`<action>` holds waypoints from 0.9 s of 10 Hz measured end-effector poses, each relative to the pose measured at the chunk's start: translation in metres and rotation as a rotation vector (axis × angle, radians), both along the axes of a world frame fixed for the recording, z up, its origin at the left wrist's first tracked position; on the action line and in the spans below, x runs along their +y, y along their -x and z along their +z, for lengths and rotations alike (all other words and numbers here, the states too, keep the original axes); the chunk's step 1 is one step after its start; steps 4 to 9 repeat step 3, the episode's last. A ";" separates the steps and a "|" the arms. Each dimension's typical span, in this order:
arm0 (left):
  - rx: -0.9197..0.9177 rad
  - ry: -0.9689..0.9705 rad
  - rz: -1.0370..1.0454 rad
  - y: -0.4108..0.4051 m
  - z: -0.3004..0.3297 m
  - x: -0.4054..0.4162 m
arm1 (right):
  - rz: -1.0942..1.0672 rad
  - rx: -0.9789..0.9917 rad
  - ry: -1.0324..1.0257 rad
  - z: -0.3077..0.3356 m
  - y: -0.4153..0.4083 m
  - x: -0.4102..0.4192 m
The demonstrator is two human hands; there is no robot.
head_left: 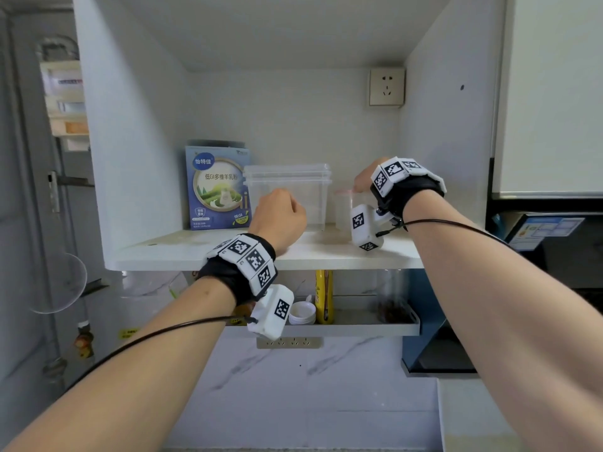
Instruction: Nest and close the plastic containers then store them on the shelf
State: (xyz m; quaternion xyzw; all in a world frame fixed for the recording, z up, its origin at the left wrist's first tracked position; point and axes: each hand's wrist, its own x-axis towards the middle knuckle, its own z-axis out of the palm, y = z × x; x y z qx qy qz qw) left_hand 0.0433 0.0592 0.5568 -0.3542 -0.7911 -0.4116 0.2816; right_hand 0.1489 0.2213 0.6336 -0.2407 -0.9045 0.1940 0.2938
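Settling the containers on the shelf

The left hand point(282, 212) was curled against the clear lidded container point(288, 190) on the shelf point(182, 252); the right hand point(365, 181) pinched the smaller tub point(344, 208) (grip partly hidden). Best pushed back squarely, beside the blue box point(217, 187).

The scene is lit evenly by soft daylight; weak shadows are seen, and edges are bent by wide-angle distortion.

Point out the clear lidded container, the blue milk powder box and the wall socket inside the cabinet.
clear lidded container point(293, 177): head view, on its upper front wall.
blue milk powder box point(215, 187): head view, front face.
wall socket point(387, 87): head view, faceplate centre.
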 end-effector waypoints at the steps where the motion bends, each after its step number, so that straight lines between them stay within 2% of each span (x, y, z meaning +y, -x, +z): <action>1: -0.078 -0.070 -0.055 -0.004 0.003 -0.006 | -0.034 0.224 0.156 0.003 -0.003 -0.001; 2: -0.176 -0.098 -0.146 -0.010 0.003 -0.022 | -0.034 0.289 0.197 0.009 -0.009 -0.015; 3: -0.168 -0.126 -0.185 -0.017 0.007 -0.042 | 0.067 0.358 0.351 0.011 -0.005 -0.035; 9: -0.168 -0.126 -0.185 -0.017 0.007 -0.042 | 0.067 0.358 0.351 0.011 -0.005 -0.035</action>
